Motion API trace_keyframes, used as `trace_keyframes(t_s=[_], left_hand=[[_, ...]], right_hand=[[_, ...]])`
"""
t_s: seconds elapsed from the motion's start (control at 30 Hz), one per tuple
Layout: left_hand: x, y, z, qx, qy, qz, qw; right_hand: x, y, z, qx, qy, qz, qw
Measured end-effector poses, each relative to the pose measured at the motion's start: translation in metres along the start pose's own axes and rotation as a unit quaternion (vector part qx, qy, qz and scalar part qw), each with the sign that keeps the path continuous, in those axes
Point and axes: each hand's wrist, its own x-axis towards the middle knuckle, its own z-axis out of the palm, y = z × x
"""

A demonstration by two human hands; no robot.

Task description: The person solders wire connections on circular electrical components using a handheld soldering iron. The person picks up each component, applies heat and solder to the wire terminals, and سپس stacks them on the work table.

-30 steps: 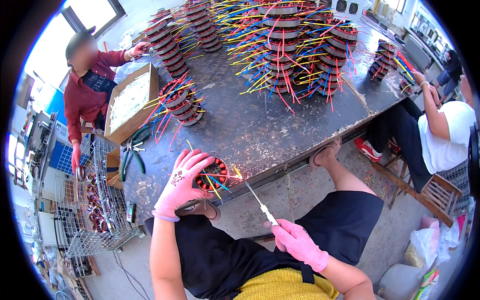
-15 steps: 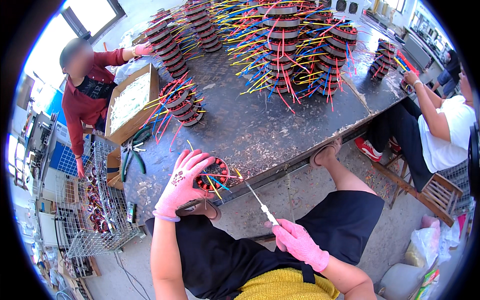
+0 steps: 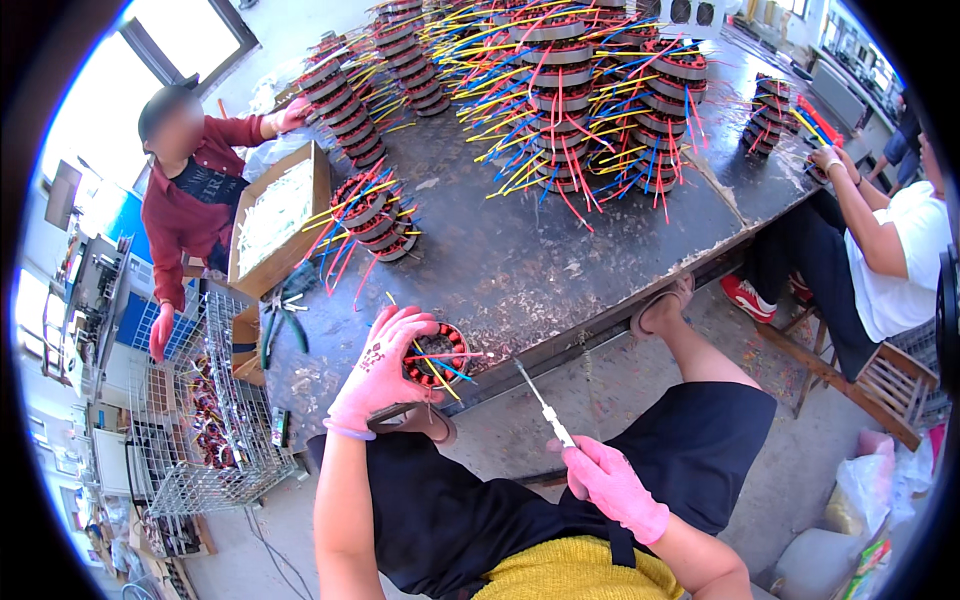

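Observation:
In a pink glove, my left hand [image 3: 375,372] grips the left side of a motor stator [image 3: 462,345], a dark ring with red windings inside. Red, blue and yellow lead wires [image 3: 440,362] stick out across the ring's opening, toward the right. The stator is at the near edge of the table. Also gloved in pink, my right hand [image 3: 612,487] is closed round a slim tool [image 3: 553,420] with a white handle and a thin metal shaft. Its tip points up and left, a short gap away from the wire ends. The tool's exact kind cannot be made out.
Tall stacks of wired stators [image 3: 560,110] cover the far table [image 3: 500,260]. A short stator stack [image 3: 375,220], green-handled pliers [image 3: 285,320] and a cardboard box [image 3: 275,225] lie left. A wire basket [image 3: 215,420] stands beside the table. Co-workers are at left and right.
The tool's tip has drawn back rightward from the wire ends, where it was close to or touching them. My left hand keeps its hold on the stator. The whole view has shifted slightly.

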Motion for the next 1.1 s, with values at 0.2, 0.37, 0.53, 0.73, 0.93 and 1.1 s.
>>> trace_keyframes(t_s=[0.2,0.37,0.53,0.73,0.93,1.1], left_hand=[[0.002,-0.005,-0.001,-0.023,-0.023,0.004,0.999],[0.001,-0.003,0.000,-0.024,-0.022,0.001,0.999],[0.000,-0.002,0.002,-0.026,-0.019,0.006,0.999],[0.001,0.001,-0.001,-0.020,-0.020,0.002,1.000],[0.002,0.000,0.000,-0.020,-0.017,0.006,1.000],[0.001,0.001,-0.001,-0.018,-0.020,-0.003,1.000]], right_hand=[[0.003,0.004,-0.001,-0.014,-0.009,-0.002,1.000],[0.006,0.004,0.003,-0.038,-0.021,0.003,0.999],[0.008,0.004,0.004,-0.035,-0.021,0.016,0.999],[0.006,-0.005,0.008,-0.057,-0.018,0.022,0.998],[0.009,0.002,0.007,-0.067,-0.012,0.011,0.998],[0.006,-0.006,0.007,-0.089,-0.009,0.019,0.996]])
